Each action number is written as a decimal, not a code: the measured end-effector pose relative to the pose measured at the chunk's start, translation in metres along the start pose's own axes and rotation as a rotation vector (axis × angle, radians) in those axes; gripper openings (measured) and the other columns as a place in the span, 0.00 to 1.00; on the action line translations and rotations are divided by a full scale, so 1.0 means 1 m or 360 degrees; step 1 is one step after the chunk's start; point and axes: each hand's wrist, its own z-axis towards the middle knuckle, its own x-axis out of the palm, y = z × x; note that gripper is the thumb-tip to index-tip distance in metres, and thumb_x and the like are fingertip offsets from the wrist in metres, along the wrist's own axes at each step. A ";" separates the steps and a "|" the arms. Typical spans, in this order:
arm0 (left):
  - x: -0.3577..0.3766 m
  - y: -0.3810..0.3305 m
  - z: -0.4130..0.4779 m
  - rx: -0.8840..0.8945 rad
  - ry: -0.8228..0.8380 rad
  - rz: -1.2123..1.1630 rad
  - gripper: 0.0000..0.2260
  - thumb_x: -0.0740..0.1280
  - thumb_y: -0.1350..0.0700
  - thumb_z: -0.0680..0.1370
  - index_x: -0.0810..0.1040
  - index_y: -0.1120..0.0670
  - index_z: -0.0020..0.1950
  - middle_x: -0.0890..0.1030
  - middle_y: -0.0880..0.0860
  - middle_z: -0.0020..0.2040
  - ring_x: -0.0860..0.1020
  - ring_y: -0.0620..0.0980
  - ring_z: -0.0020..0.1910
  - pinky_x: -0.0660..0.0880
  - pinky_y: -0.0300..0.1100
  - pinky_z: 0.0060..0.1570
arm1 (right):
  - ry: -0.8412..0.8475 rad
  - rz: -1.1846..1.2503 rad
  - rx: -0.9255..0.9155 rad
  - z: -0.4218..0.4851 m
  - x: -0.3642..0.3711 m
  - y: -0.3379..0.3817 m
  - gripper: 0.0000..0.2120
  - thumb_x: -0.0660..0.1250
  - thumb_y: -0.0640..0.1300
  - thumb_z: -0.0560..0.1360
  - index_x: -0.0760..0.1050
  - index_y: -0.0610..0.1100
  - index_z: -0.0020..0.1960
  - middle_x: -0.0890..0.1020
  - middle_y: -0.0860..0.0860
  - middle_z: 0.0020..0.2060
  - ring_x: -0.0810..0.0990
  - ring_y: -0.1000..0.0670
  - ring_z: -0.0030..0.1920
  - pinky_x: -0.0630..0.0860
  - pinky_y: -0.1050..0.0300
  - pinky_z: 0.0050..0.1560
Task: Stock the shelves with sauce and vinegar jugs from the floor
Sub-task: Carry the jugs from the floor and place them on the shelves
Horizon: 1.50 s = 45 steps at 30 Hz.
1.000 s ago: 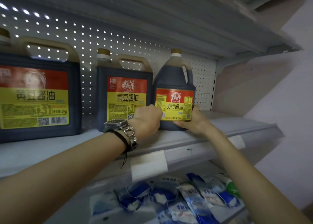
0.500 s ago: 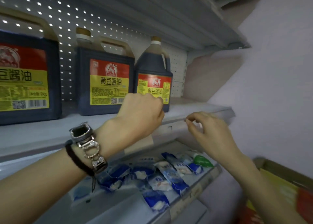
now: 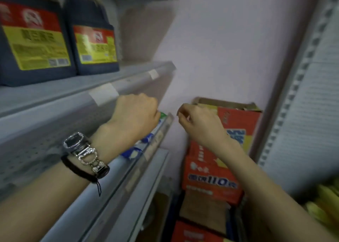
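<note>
Two dark sauce jugs on the upper shelf (image 3: 117, 75), well above and left of the fingers: the larger jug (image 3: 34, 40) at the frame's left edge, the smaller jug (image 3: 95, 47) just beside it, both upright with red-and-yellow labels, blurred; neither touched. Two hands, both empty: left hand (image 3: 135, 117), fingers curled together into a loose fist; right hand (image 3: 198, 122), fingers bent inward and close together, holding nothing. One watch (image 3: 80, 146) and one black band (image 3: 78, 170) on the left wrist. Blue-and-white packets (image 3: 132, 153) on the shelf below the left fingers, number cannot be told. One open red carton (image 3: 211, 168) behind and below the right fingers, on a second red box (image 3: 190, 232).
</note>
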 end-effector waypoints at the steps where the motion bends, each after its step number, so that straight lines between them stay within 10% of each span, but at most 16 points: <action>1: 0.001 -0.009 -0.005 0.0055 0.0019 -0.0034 0.13 0.54 0.50 0.81 0.75 0.56 0.54 0.79 0.59 0.54 0.78 0.60 0.53 0.62 0.43 0.39 | 0.0025 -0.0060 0.0070 -0.016 -0.006 -0.003 0.10 0.57 0.47 0.78 0.76 0.45 0.50 0.81 0.47 0.47 0.77 0.42 0.50 0.69 0.51 0.43; 16: 0.001 -0.138 -0.063 0.0620 0.0127 -0.0446 0.08 0.57 0.53 0.80 0.68 0.53 0.42 0.69 0.51 0.37 0.71 0.53 0.39 0.64 0.43 0.37 | 0.0617 -0.0352 0.0710 -0.173 -0.077 -0.058 0.11 0.59 0.49 0.79 0.76 0.43 0.49 0.80 0.47 0.43 0.78 0.45 0.43 0.70 0.57 0.37; 29: -0.043 -0.354 -0.153 0.1239 0.0355 -0.0450 0.12 0.57 0.52 0.81 0.76 0.55 0.56 0.77 0.57 0.57 0.76 0.59 0.56 0.62 0.43 0.42 | 0.0888 -0.0393 0.1275 -0.392 -0.167 -0.130 0.08 0.61 0.47 0.76 0.77 0.46 0.50 0.80 0.45 0.51 0.77 0.42 0.54 0.72 0.54 0.47; 42: -0.064 -0.512 -0.266 0.1631 0.0643 -0.0448 0.08 0.57 0.55 0.81 0.74 0.54 0.50 0.78 0.55 0.56 0.77 0.57 0.56 0.62 0.42 0.42 | 0.1287 -0.0295 0.1697 -0.566 -0.227 -0.162 0.13 0.59 0.45 0.79 0.64 0.46 0.35 0.68 0.50 0.33 0.69 0.45 0.35 0.62 0.55 0.32; 45: -0.062 -0.525 -0.278 0.1709 0.0663 -0.0415 0.09 0.57 0.54 0.82 0.75 0.55 0.54 0.78 0.55 0.56 0.77 0.57 0.57 0.63 0.43 0.42 | 0.1215 -0.0352 0.1764 -0.592 -0.226 -0.164 0.08 0.59 0.46 0.78 0.71 0.43 0.43 0.73 0.48 0.42 0.74 0.43 0.44 0.68 0.53 0.40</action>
